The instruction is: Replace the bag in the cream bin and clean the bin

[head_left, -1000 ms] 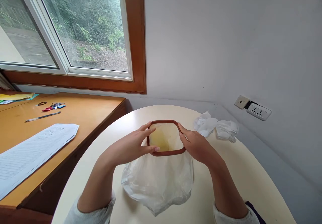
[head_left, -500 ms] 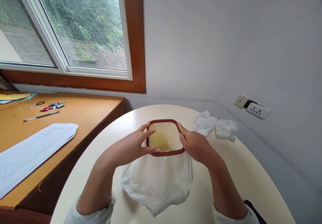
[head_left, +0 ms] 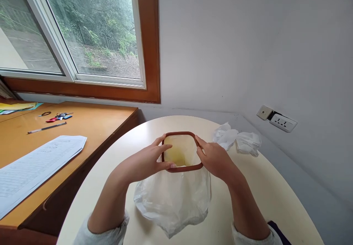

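In front of me on the round table stands a small bin whose mouth has a brown rounded-square rim (head_left: 184, 169). A white translucent plastic bag (head_left: 173, 204) lines it and hangs loosely over the near side. Inside, the bottom looks yellowish. My left hand (head_left: 150, 158) grips the rim's left side, thumb along the near edge and one finger reaching over the opening. My right hand (head_left: 213, 158) is closed on the rim's right side. The bag hides the bin's outer walls.
Two crumpled white plastic bags (head_left: 248, 143) lie at the table's back right, by the wall. A wooden desk (head_left: 110, 122) on the left holds papers (head_left: 41, 171), a pen (head_left: 46, 128) and keys (head_left: 59, 117). A power socket (head_left: 283, 122) is on the right wall.
Both hands keep their hold on the rim. The whole view has shifted very slightly; the bin and bag look the same.
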Demonstrator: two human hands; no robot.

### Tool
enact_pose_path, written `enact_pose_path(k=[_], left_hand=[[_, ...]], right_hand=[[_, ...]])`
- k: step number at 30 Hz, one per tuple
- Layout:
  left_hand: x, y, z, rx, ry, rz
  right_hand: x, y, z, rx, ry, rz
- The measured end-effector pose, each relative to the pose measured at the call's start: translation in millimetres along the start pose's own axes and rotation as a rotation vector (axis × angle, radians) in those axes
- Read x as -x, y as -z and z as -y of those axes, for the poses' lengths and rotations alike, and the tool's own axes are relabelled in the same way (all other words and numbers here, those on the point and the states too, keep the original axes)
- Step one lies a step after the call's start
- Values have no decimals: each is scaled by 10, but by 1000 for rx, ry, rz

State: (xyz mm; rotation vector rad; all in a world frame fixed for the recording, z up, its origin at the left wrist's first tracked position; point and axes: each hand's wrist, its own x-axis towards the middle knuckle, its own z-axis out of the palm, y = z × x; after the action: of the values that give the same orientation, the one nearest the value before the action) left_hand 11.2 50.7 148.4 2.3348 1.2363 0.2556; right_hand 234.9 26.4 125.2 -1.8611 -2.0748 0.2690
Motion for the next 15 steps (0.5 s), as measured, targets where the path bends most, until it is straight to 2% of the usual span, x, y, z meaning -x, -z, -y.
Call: enact_pose_path(k=[3,6,12,15], left_hand=[[5,17,-2,1,-20,-1],[12,25,20,-18,-13,7],[3,17,75,-13,-40,3],[-1,19,65,25,-8,19]], right_hand=[[-23,-30,5,-58,36,-111],[-67,-81,-17,-67,30,-149],[-97,-118,-67,-91,14,-50],[-81,-96,-60,-80,-18,-24]])
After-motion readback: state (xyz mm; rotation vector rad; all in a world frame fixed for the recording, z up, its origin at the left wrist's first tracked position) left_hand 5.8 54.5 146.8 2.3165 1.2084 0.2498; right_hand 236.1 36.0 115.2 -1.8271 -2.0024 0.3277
